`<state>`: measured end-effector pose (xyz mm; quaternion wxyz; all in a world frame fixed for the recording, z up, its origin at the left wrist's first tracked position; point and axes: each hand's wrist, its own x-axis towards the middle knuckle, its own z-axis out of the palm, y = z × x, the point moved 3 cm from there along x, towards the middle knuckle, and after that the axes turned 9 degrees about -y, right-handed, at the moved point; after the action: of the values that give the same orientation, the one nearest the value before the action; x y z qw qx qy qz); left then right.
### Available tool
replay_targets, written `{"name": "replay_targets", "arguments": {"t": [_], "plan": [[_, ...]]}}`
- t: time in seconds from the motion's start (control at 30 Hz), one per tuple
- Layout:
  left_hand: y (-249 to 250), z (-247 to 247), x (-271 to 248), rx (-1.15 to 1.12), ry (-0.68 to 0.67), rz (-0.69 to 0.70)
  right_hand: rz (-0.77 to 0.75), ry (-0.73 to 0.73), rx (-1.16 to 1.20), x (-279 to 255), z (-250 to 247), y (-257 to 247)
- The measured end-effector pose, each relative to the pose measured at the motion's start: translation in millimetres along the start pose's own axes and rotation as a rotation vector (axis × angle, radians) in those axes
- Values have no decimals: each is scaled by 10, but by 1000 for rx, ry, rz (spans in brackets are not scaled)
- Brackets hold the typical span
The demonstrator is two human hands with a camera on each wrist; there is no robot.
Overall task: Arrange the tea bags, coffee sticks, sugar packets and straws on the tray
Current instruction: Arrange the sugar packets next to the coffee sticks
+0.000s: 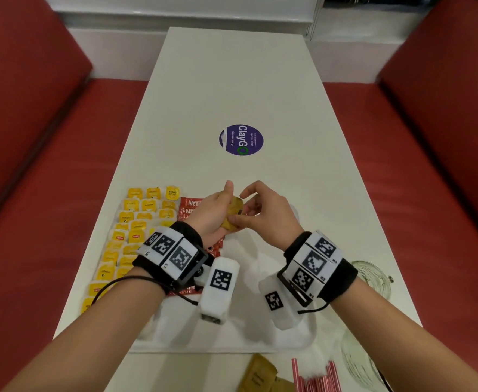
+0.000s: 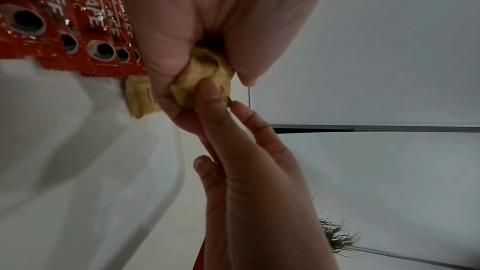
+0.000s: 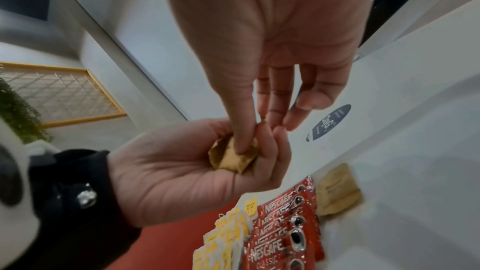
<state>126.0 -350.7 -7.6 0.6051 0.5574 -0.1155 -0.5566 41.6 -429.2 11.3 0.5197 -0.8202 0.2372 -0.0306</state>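
Observation:
My left hand point(image 1: 214, 212) grips a small bundle of brown sugar packets point(image 1: 233, 214) above the far part of the white tray point(image 1: 203, 346). My right hand point(image 1: 261, 215) pinches the bundle's near end between thumb and fingers; the right wrist view shows its thumb pressed on the held packets point(image 3: 233, 158). One brown sugar packet point(image 3: 337, 190) lies flat on the tray beside the red coffee sticks point(image 3: 281, 233). Yellow tea bags point(image 1: 131, 222) lie in rows at the left. More sugar packets point(image 1: 260, 373) and pink straws point(image 1: 317, 377) sit on the table at the near edge.
Two clear glass jars stand at the right, one point(image 1: 372, 275) beside the tray and one point(image 1: 356, 360) nearer me. A round purple sticker point(image 1: 241, 140) marks the middle of the white table point(image 1: 232, 80). Red benches point(image 1: 430, 165) flank both long sides.

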Motion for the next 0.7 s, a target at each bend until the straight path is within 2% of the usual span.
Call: {"name": "replay_targets", "arguments": {"t": [0.1, 0.43, 0.57, 0.7], "plan": [[-58, 18, -14, -15, 2, 14, 3, -1, 0, -11, -37, 44], [-85, -108, -93, -15, 63, 120, 50, -33, 278, -16, -46, 158], [-36, -168, -137, -71, 49, 142, 20, -47, 280, 19, -17, 134], [-13, -166, -147, -160, 124, 125, 22, -15, 233, 50, -2, 141]]}}
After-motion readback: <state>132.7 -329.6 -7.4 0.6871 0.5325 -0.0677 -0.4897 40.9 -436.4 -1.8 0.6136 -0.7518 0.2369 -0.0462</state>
